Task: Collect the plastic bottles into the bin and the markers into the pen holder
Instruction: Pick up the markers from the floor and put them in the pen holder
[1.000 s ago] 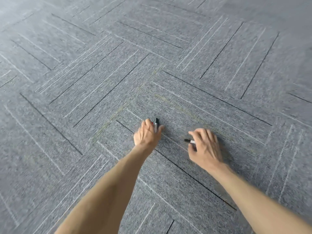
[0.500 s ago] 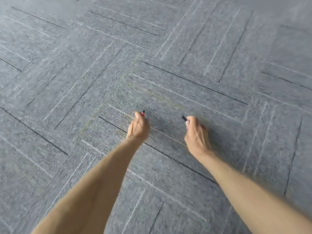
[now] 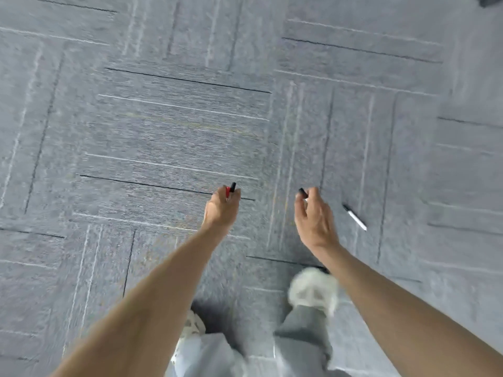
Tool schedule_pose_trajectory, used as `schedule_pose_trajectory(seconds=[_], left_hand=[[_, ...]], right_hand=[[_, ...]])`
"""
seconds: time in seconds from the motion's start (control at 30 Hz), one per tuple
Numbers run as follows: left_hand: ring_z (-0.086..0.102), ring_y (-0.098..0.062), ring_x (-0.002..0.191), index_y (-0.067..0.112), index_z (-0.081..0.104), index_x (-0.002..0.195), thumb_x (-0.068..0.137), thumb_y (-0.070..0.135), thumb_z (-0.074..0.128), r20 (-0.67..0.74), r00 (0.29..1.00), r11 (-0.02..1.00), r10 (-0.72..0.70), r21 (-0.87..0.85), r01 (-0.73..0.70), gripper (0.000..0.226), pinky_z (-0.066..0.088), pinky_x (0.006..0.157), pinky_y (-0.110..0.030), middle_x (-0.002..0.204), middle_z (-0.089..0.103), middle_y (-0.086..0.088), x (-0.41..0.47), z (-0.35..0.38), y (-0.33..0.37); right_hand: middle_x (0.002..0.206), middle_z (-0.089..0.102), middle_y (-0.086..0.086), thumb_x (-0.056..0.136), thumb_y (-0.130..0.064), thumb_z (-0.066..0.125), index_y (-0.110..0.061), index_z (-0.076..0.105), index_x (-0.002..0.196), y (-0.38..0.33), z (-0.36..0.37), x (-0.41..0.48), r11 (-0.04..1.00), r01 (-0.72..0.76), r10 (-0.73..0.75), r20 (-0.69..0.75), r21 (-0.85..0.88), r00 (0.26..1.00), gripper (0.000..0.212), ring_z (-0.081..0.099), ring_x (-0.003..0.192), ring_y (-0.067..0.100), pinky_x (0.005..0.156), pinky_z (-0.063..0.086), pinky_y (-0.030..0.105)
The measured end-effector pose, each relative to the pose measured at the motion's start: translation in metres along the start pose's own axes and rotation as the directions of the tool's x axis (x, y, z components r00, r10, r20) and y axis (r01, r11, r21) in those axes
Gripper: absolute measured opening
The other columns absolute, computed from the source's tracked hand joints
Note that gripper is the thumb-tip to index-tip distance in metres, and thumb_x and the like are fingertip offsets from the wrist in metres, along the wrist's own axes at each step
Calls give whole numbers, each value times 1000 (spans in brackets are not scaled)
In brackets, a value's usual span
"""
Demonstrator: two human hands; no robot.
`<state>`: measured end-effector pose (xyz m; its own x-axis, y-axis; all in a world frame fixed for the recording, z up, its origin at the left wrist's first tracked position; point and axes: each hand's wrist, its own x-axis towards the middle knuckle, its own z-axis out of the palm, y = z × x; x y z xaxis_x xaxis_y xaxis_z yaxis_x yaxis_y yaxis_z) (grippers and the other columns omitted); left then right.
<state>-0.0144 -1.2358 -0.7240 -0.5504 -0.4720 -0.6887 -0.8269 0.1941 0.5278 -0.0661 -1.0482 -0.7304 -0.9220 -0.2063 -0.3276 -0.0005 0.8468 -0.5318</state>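
Note:
My left hand (image 3: 221,208) is closed around markers; a red cap and a black cap (image 3: 230,188) stick out above the fingers. My right hand (image 3: 313,213) grips a black-capped marker (image 3: 302,192), its cap showing above the thumb. A third, white marker with a black cap (image 3: 354,216) lies loose on the grey carpet just right of my right hand. No bin, bottles or pen holder are in view.
Grey carpet tiles (image 3: 177,131) cover the whole floor. My own legs in grey trousers and white shoes (image 3: 313,289) show below the arms. A dark object (image 3: 490,0) is cut off at the top right corner.
Both hands have lifted off the carpet with their markers. The view has swung down and round, so my legs and a loose white marker on the floor now show.

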Motion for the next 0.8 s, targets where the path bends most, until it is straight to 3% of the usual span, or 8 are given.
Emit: schedule_pose_trajectory(seconds=[0.1,0.2,0.27,0.37,0.43,0.53,0.63,0.8], left_hand=[[60,-36,93,8,55,107,99,39,43,58,998,1000,-4,18,3,34,41,72,-36,95,63,-19,-18,38,9],[63,-39,93,11,54,111,99,40,41,113,993,995,27,88,-37,34,49,76,-40,103,65,-20,-23,72,17],[61,-34,86,11,51,119,101,38,38,130,991,990,21,138,-39,35,45,67,-35,101,62,-15,-19,91,23],[46,-17,56,8,49,118,103,35,34,151,987,981,60,172,-86,34,33,47,-26,78,52,-3,-4,119,29],[40,-11,49,7,48,117,104,33,33,195,977,982,86,148,-115,33,31,38,-21,71,48,1,7,140,29],[37,-9,47,7,45,121,105,32,30,237,966,982,106,128,-139,33,29,31,-10,75,53,-6,20,165,30],[36,-9,47,13,45,113,105,31,30,261,955,976,140,129,-178,25,31,33,-14,72,49,-2,26,183,38],[37,-10,50,16,42,101,104,31,31,327,935,974,137,129,-188,19,33,40,-21,72,46,0,18,193,53]], right_hand=[[90,67,23,102,-18,45,0,51,103,39,-27,-15,999,-35,34,-47,-15,998,19,64,84,42,63,42,41],[81,64,25,101,-10,48,5,56,96,78,-42,-13,998,-49,45,-124,-33,991,18,64,73,42,58,35,34],[84,62,26,99,-8,50,8,58,96,103,-45,-4,996,-74,67,-148,-43,987,18,61,71,41,59,32,31],[97,57,22,100,-11,49,5,59,102,138,-40,14,991,-116,108,-117,-63,987,19,56,75,32,59,38,34],[108,55,20,98,-15,53,2,60,111,159,-32,24,986,-129,120,-91,-103,989,22,57,88,30,68,47,32],[126,51,18,96,-22,59,-3,55,127,184,-17,36,971,-182,179,-36,-153,983,36,51,111,29,87,41,28],[136,45,19,95,-20,60,-4,50,132,199,-1,38,957,-201,204,-9,-210,979,41,46,124,30,103,40,34],[128,47,20,103,-24,41,-2,48,124,206,0,29,948,-159,189,89,-275,978,31,50,117,30,109,40,42]])
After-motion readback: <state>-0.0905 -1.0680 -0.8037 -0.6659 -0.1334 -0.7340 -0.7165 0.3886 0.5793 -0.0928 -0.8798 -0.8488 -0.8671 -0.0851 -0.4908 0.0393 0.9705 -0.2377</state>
